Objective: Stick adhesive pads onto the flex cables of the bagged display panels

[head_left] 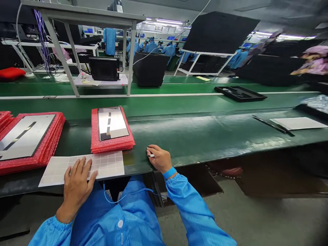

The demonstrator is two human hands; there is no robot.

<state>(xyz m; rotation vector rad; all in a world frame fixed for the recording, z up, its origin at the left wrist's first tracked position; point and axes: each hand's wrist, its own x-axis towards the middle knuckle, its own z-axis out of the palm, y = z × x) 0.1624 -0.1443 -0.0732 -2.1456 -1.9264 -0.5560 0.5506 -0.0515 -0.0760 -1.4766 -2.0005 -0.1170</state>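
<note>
Nearest the camera, the left hand (77,181) lay palm down on a white gridded sheet (107,164) at the front edge of the green surface (205,136), its fingers (81,164) spread open and flat, gripping nothing. To the right, just beside the sheet's corner, the right hand (159,159) rested on the surface edge with its fingers (153,149) curled closed around a slim pen-like tool (151,155), whose pale tip pointed left. A blue wrist strap (169,172) circled that wrist, and a coiled blue cord (123,196) trailed across the lap. Just behind the sheet sat a stack of red bubble wrap (112,145) carrying a grey panel (112,122) with a dark strip along it. A larger red stack (48,147) with a second grey panel (25,136) lay to the left, touching the sheet's far left corner. Well apart on the right lay a white sheet (298,123) beside a thin black strip (271,124). Further back a black tray (240,93) sat on the belt, and beyond it stood a white frame rack (77,51), a dark monitor (104,68) and a black bin (150,68), with people in blue coats (169,49) in the distance.
</note>
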